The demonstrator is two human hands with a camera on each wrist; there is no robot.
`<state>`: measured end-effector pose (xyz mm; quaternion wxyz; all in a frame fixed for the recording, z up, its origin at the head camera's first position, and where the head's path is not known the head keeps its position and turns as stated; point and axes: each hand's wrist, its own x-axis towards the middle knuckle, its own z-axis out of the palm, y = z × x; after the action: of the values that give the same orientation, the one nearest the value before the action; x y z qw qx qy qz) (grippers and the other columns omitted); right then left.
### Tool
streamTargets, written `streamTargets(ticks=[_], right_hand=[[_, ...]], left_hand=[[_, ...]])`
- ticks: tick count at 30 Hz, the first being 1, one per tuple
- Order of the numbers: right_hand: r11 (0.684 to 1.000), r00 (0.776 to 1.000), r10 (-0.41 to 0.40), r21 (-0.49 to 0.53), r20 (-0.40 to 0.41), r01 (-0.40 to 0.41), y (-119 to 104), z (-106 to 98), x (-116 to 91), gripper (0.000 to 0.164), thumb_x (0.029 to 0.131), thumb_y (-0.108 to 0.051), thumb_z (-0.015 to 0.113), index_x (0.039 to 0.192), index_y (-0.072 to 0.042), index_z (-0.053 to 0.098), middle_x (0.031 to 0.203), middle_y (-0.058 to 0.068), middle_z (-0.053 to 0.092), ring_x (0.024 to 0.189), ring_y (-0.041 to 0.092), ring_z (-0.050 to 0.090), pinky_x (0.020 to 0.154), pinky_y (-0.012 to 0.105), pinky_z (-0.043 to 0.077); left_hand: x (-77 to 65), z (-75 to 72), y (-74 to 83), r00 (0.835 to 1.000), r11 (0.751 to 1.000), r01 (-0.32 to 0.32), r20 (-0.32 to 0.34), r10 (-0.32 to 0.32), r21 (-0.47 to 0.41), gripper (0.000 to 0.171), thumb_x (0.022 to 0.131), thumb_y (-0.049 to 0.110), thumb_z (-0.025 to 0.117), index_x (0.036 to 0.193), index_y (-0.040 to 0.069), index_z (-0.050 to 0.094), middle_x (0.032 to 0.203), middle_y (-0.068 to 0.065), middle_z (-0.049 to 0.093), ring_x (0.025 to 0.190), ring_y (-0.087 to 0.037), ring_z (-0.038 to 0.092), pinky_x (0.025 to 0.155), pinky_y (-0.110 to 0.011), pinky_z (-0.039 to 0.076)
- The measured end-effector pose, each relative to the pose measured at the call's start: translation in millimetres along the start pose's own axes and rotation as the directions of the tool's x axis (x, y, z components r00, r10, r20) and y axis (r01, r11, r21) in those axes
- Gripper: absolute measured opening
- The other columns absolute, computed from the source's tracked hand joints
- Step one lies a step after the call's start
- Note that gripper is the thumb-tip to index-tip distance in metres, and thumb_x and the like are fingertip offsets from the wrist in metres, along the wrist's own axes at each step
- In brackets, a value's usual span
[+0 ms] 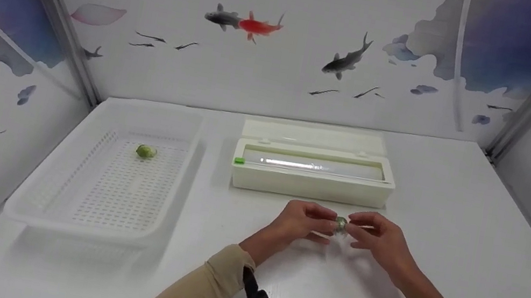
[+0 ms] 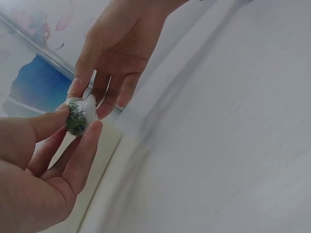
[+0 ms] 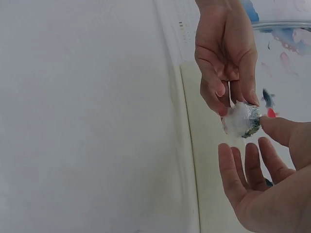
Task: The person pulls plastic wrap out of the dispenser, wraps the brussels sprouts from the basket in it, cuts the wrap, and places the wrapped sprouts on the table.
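Note:
A small green Brussels sprout point(image 1: 341, 224) wrapped in crinkled clear plastic film sits between the two hands, above the white table. My left hand point(image 1: 304, 221) pinches it between thumb and fingers, as the left wrist view shows. From the other side, my right hand point(image 1: 383, 241) touches the wrapped sprout point(image 3: 250, 121) with its thumb. The other fingers of that hand point(image 3: 272, 184) stand apart from it, loosely bent. Film covers the sprout point(image 2: 77, 116) and bunches up whitish on the right hand's side.
Just behind the hands stands a cream cling film dispenser point(image 1: 310, 187), lid raised, film roll inside, green slider point(image 1: 239, 161) at the left end. On the left, a white perforated basket point(image 1: 76, 230) holds another Brussels sprout point(image 1: 146, 151). Printed panels point(image 1: 277, 80) enclose the table.

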<state>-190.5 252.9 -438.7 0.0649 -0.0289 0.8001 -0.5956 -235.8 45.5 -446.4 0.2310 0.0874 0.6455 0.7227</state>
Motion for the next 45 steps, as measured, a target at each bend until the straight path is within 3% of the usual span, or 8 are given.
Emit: streamTargets(ticks=[8,12,16,25,32,37,41,45], right_hand=[[0.993,0.994,0.099,0.055,0.038,-0.101,5.0,-21.0,-2.5,0.056,0.094,-0.035,0.070,0.137,-0.002,0.055,0.131,0.009,0.062,0.107,0.016,0.070,0.092,0.032,0.060],[0.989,0.991,0.131,0.064,0.013,-0.132,4.3,-29.1,-2.6,0.055,0.093,-0.032,0.072,0.137,-0.003,0.056,0.128,0.004,0.063,0.105,0.012,0.069,0.091,0.030,0.060],[0.986,0.986,0.164,0.036,-0.021,-0.163,4.7,-37.2,-1.7,0.058,0.094,-0.035,0.071,0.140,-0.003,0.055,0.133,0.008,0.061,0.103,0.011,0.067,0.089,0.029,0.061],[0.978,0.981,0.188,-0.077,-0.055,-0.192,15.6,-62.7,1.8,0.059,0.097,-0.035,0.067,0.143,-0.003,0.052,0.138,0.011,0.059,0.102,0.007,0.066,0.088,0.025,0.060],[0.965,0.983,0.179,-0.187,-0.038,-0.183,26.1,-93.3,-5.0,0.059,0.098,-0.037,0.065,0.143,-0.001,0.052,0.145,0.021,0.052,0.103,0.004,0.065,0.088,0.024,0.060],[0.965,0.986,0.162,-0.203,-0.041,-0.167,30.2,-114.9,-10.2,0.056,0.098,-0.036,0.065,0.140,0.000,0.055,0.130,0.003,0.064,0.099,0.003,0.065,0.085,0.026,0.061],[0.968,0.987,0.158,-0.192,-0.033,-0.161,35.0,-126.4,-13.1,0.055,0.098,-0.033,0.066,0.139,0.002,0.055,0.118,-0.012,0.066,0.097,0.000,0.064,0.083,0.027,0.062],[0.957,0.978,0.208,-0.208,-0.007,-0.204,40.8,-128.9,-14.8,0.054,0.097,-0.030,0.068,0.138,0.002,0.055,0.120,-0.007,0.067,0.097,0.002,0.064,0.083,0.027,0.062]], left_hand=[[14.0,23.1,-1.9,0.999,0.999,-0.032,0.012,0.032,-0.002,0.026,0.084,0.000,0.077,0.110,0.001,0.074,0.106,-0.008,0.075,0.089,-0.024,0.076,0.077,-0.037,0.064],[20.7,34.2,-2.1,0.999,0.999,-0.042,0.021,0.043,-0.024,0.027,0.083,-0.005,0.076,0.109,-0.001,0.074,0.106,-0.009,0.075,0.090,-0.021,0.075,0.078,-0.036,0.064],[30.0,44.8,-4.9,0.999,0.998,-0.049,0.011,0.050,-0.040,0.027,0.082,-0.008,0.075,0.108,-0.002,0.074,0.104,-0.009,0.075,0.090,-0.021,0.075,0.077,-0.035,0.064],[48.0,74.2,-9.8,0.994,0.999,-0.038,-0.103,0.036,-0.018,0.029,0.080,-0.014,0.075,0.106,-0.002,0.074,0.100,-0.009,0.074,0.088,-0.026,0.075,0.072,-0.033,0.064],[57.3,107.4,-11.5,0.984,0.997,-0.003,-0.180,0.016,0.073,0.024,0.079,-0.013,0.076,0.098,0.002,0.076,0.093,-0.005,0.073,0.082,-0.020,0.074,0.069,-0.032,0.064],[61.7,129.6,-12.2,0.980,0.996,-0.003,-0.199,0.021,0.092,0.022,0.079,-0.011,0.076,0.096,0.003,0.077,0.090,-0.004,0.073,0.077,-0.018,0.073,0.066,-0.030,0.064],[62.8,141.0,-16.3,0.979,0.993,-0.021,-0.201,0.044,0.113,0.018,0.079,-0.009,0.077,0.091,0.004,0.077,0.085,-0.005,0.074,0.072,-0.022,0.075,0.063,-0.030,0.063],[61.5,145.9,-22.1,0.980,0.985,-0.014,-0.191,0.047,0.170,0.013,0.081,-0.006,0.078,0.089,0.004,0.077,0.082,-0.005,0.074,0.064,-0.019,0.072,0.056,-0.026,0.061]])
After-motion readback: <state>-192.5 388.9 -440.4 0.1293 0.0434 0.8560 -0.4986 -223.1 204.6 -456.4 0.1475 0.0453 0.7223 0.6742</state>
